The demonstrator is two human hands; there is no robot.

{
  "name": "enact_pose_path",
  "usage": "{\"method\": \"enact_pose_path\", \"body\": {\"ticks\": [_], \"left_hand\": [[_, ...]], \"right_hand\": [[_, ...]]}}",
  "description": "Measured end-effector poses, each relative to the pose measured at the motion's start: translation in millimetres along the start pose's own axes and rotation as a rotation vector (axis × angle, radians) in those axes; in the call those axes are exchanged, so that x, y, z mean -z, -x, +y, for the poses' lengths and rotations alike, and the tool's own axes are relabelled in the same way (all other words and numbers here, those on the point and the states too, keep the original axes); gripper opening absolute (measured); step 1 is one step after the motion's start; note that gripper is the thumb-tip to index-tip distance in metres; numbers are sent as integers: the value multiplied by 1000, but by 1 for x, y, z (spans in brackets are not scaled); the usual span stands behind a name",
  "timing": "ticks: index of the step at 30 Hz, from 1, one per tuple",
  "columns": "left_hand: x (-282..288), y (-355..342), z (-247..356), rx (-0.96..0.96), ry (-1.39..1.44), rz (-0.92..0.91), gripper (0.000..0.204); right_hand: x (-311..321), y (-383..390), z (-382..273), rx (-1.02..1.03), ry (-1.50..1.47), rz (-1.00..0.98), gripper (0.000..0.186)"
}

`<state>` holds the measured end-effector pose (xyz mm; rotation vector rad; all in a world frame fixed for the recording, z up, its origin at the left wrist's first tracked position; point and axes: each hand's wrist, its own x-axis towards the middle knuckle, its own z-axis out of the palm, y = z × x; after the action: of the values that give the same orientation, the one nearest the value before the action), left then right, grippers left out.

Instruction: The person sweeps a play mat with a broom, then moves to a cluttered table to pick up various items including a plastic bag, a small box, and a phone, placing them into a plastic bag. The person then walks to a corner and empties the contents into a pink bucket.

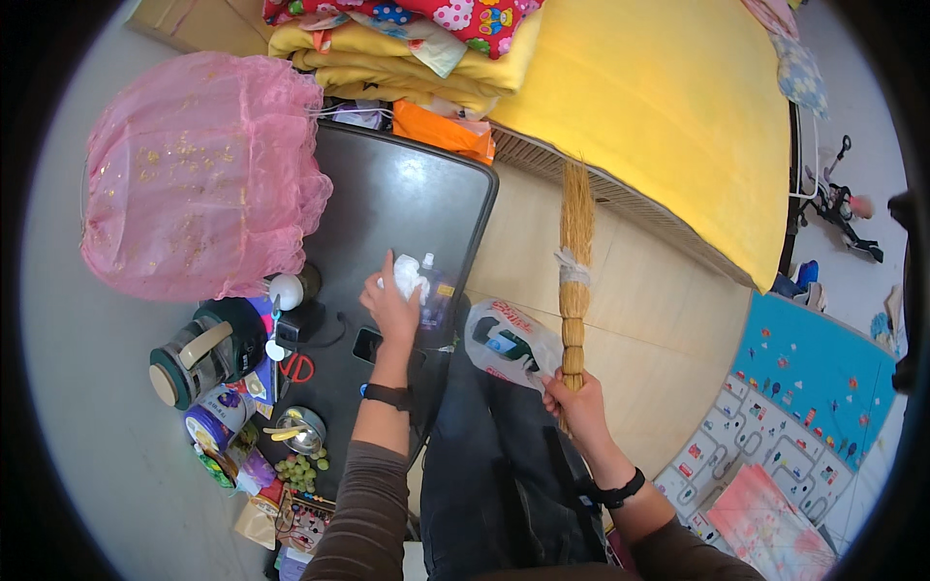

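Note:
My left hand (390,308) is over the dark table (407,194), closed on a crumpled white tissue (411,278), its index finger pointing forward. Just right of the tissue lies a clear spout pouch (439,298) with a white cap. A dark phone (367,345) rests beside my left wrist. My right hand (578,409) is wrapped round the handle of a straw hand broom (575,290), whose bristles point away from me. Next to its fingers is a white plastic bag (536,332) with something dark green in it; whether the fingers also grip the bag I cannot tell.
A pink mesh cover (184,174) takes up the table's far left. Nearer stand a green-and-clear kettle (208,351), red scissors (297,367), a metal bowl (300,429) and grapes (300,472). A yellow-covered bed (659,116) is at the back, a play mat (814,378) on the right.

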<state>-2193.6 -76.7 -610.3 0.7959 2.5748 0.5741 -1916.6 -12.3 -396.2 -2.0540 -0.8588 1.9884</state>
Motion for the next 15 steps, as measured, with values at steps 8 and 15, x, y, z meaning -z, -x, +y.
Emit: {"method": "enact_pose_path", "body": {"ticks": [8,15], "left_hand": [[48,-22,-39,-24,196,-31,59],[101,23,-12,-82,557,-373,54]], "right_hand": [[-11,-9,-13,30,54,-15,21],[-18,-8,-21,120,79,-74,21]]}}
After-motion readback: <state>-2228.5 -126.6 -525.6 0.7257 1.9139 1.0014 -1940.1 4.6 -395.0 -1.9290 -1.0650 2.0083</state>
